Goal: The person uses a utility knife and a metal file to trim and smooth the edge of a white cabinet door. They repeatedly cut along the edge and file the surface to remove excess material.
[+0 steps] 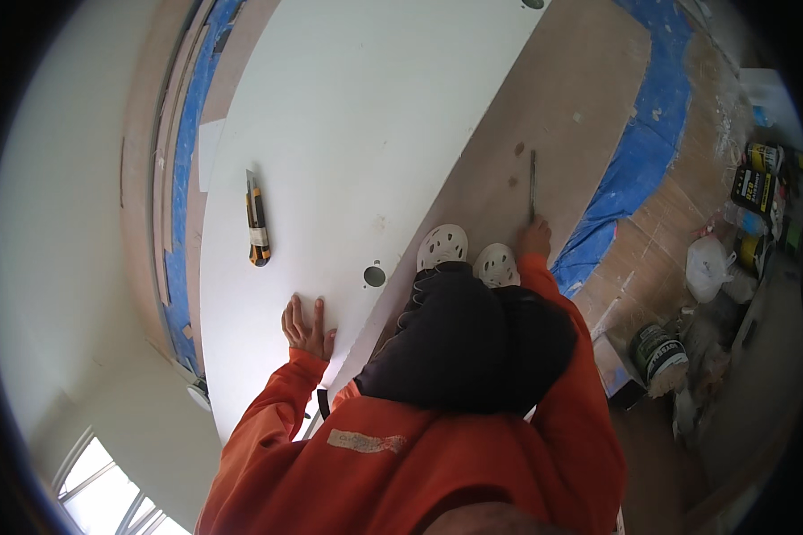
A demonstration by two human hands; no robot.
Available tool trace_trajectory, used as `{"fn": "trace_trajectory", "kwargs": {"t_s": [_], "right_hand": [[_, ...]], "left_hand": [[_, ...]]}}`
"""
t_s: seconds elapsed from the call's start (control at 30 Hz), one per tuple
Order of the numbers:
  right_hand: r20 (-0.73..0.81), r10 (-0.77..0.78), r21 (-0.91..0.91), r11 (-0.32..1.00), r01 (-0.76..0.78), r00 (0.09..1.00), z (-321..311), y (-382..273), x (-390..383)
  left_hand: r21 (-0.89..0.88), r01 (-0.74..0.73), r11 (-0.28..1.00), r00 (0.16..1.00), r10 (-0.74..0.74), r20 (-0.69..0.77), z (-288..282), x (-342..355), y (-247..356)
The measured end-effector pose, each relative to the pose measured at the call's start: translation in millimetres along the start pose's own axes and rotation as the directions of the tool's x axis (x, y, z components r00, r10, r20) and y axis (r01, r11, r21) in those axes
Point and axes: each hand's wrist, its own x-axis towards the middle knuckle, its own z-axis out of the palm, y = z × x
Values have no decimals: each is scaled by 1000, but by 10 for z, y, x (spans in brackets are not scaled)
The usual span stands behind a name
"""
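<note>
Rod (533,183) seemingly in right hand (535,237)

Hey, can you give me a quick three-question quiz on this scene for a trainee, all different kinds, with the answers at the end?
1. The left hand rests on:
A) the blue sheeting
B) the white panel
C) one of the shoes

2. True or false: the yellow-and-black utility knife lies on the white panel with its blade out.

3. Which hand is at the near end of the thin dark rod?

Key:
1. B
2. True
3. The right hand
</note>
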Motion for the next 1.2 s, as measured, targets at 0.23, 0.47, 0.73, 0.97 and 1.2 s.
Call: {"fn": "trace_trajectory", "kwargs": {"t_s": [0.23, 0.47, 0.73, 0.97, 1.2], "right_hand": [[41, 88, -15, 996, -87, 995, -195, 88, -111], [-93, 184, 356, 924, -140, 978, -881, 416, -763], [68, 167, 709, 686, -165, 984, -1064, 975, -1547], [300, 143, 940, 124, -318, 943, -1915, 252, -778], [238, 102, 959, 129, -250, 966, -2138, -112, -638]], "left_hand": [[-25, -17, 1000, 1000, 17, -2, -99, 179, 34], [-397, -20, 918, 996, -18, -92, -313, 1005, 969], [-30, 32, 999, 993, -35, -112, 149, 1305, 1129], [-25, 28, 999, 936, -35, -350, 461, 1384, 1027], [0, 44, 999, 934, -41, -354, 437, 1356, 1111]]}}
